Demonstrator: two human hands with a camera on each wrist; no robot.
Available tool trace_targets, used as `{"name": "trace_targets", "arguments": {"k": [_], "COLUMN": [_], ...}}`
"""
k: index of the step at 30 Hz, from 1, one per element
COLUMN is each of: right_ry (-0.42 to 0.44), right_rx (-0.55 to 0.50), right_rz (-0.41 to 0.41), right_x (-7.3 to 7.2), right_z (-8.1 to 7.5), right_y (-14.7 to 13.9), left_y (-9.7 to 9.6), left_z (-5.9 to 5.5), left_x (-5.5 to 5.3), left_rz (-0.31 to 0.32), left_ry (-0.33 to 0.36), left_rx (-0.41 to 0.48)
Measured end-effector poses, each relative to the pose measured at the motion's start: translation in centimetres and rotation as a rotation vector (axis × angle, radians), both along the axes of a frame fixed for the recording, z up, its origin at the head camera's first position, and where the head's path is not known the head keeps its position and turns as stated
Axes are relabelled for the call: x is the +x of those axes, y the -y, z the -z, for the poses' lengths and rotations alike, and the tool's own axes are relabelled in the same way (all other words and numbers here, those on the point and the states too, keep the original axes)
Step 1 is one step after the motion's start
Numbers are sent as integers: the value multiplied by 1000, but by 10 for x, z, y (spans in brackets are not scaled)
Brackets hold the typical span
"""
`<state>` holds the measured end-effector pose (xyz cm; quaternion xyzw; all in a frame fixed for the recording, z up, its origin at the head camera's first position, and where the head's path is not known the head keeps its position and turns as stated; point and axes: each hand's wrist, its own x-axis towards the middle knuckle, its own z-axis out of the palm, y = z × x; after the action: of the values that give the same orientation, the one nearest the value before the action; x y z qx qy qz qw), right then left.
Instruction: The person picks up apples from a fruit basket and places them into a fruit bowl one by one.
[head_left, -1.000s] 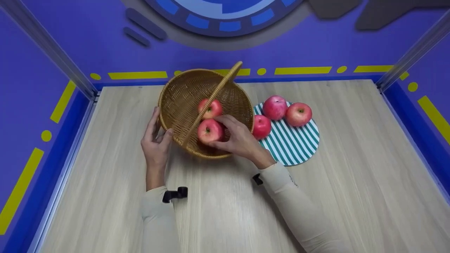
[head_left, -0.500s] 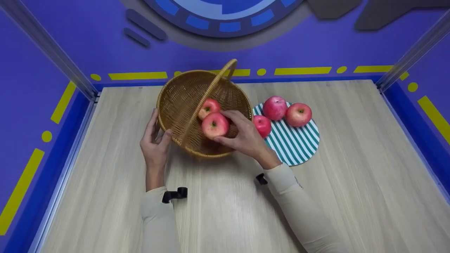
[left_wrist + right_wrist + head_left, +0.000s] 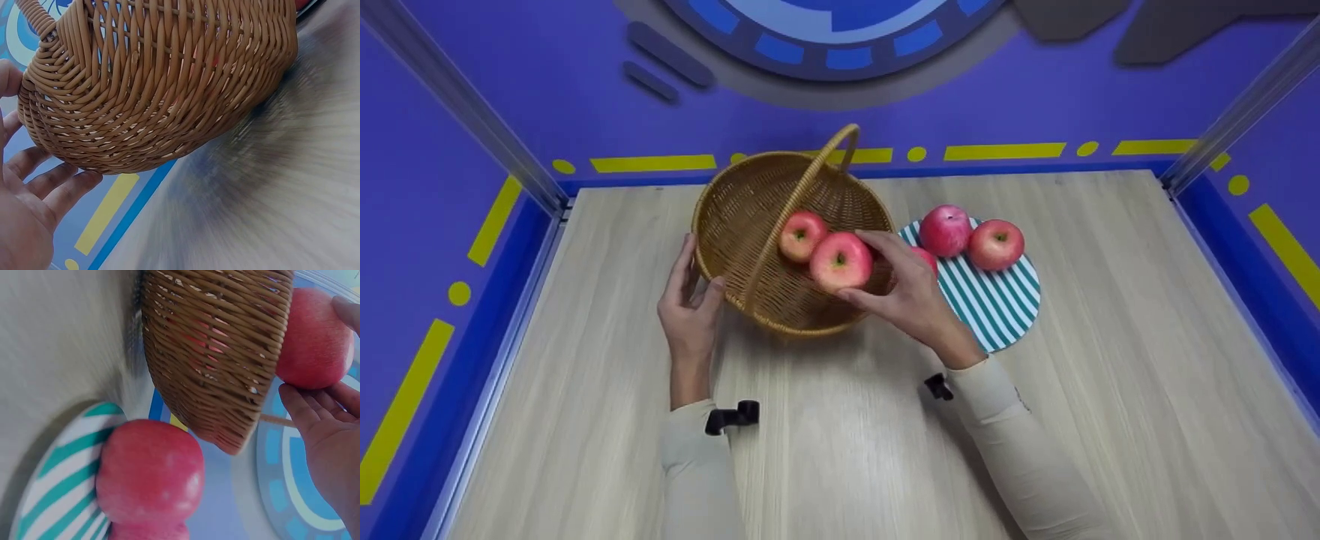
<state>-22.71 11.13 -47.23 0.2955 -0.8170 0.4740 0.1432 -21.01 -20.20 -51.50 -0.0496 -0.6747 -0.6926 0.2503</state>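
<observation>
Mostly pinkish red, the held apple (image 3: 847, 266)

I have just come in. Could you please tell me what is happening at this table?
A person's left hand touches the side of a wicker basket, while the right hand holds an apple at its opening. Another apple lies in the basket. Three more apples are on a round striped mat to the right; in the head view, the right hand partly hides one of them.
</observation>
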Motion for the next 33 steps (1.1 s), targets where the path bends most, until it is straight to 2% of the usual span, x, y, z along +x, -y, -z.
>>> {"name": "trace_targets", "arguments": {"k": [9,18,27,33], "right_ry": [-28,9,-7,-32], "right_rx": [-33,-39,-57,-83], "right_rz": [17,35,72,58], "right_x": [4,11,16,18], "right_z": [-2,1,2,1], "right_y": [-19,-38,-56,-65], "left_y": [1,1,2,3], "left_z": [3,4,6,6], "left_x": [-1,0,-1,-1], "left_rz": [13,-4,-35,-40], "left_ry": [-18,-4,11,19], "left_rx": [18,7,-19,-6]}}
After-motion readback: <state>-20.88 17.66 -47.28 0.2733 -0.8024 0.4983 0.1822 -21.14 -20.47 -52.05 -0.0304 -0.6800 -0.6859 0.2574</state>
